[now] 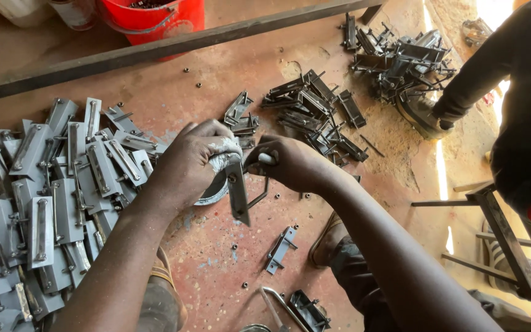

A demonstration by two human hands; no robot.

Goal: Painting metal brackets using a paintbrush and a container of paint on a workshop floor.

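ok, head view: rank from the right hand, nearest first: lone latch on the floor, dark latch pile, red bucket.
From the right hand:
1. lone latch, on the floor just below it.
2. dark latch pile, above it and a little right; close to 1, but slightly farther.
3. red bucket, top edge, far upper left.

The metal latch plate [237,192] is a thin, flat, gray strip w/ a small hole near its top. It stands almost upright, up off the floor, its low end tipped a bit to the right. A bent rod [259,194] hooks out from its right side. Its top end is hidden, so can't tell the whole shape.
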